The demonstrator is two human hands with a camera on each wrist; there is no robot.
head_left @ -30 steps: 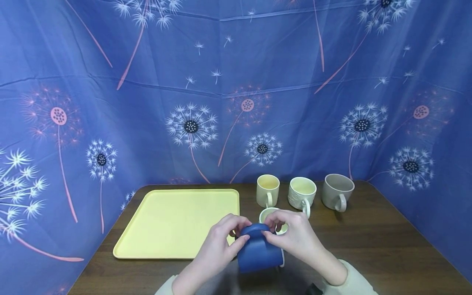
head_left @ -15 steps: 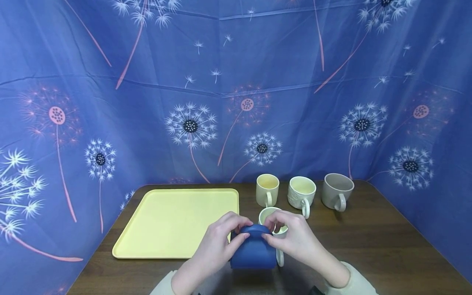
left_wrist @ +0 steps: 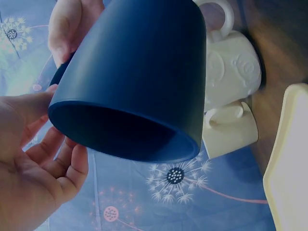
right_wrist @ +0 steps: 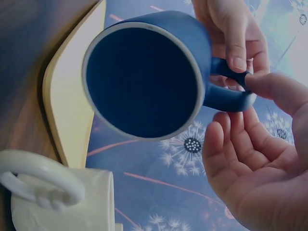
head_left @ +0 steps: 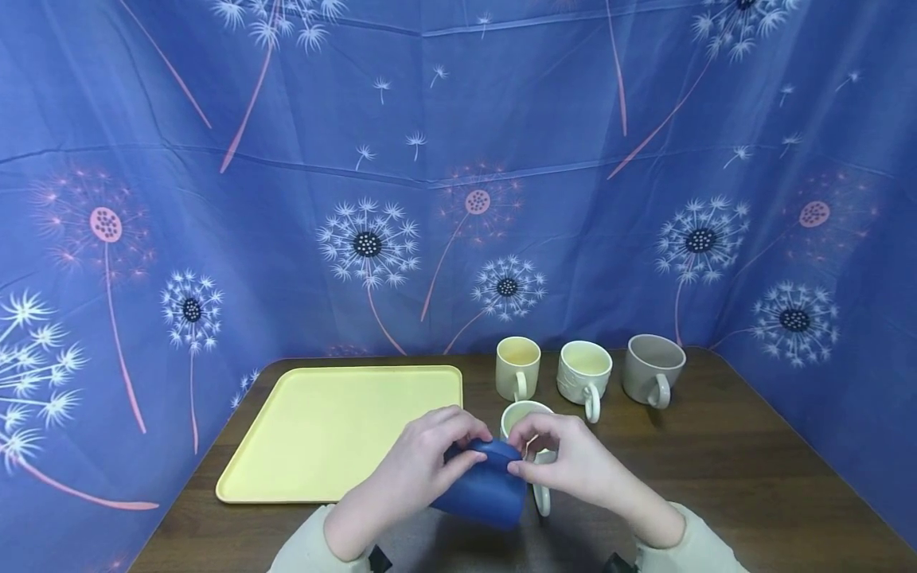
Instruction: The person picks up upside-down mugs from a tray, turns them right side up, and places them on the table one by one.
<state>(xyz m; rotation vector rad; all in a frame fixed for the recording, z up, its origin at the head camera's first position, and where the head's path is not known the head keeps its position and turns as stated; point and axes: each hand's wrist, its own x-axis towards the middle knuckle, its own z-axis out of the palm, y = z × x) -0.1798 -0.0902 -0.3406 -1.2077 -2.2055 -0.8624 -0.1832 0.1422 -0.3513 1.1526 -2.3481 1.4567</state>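
A blue mug is held on its side above the near part of the table, its handle uppermost. My left hand pinches one end of the handle between thumb and fingers. At the other end, the thumb and fingers of my right hand pinch the same handle. The mug's open mouth faces the left wrist view. Its flat base, edged by a pale ring, faces the right wrist view. Just behind it a white mug stands upright, partly hidden by my right hand.
A yellow tray lies on the wooden table at left. Along the back right stand a cream mug, a white embossed mug and a grey mug. Behind them hangs a blue dandelion-print cloth.
The blue mug has shifted left and tilted the other way, its base end now lower. Both hands keep hold of the handle; more of the white mug's handle shows.
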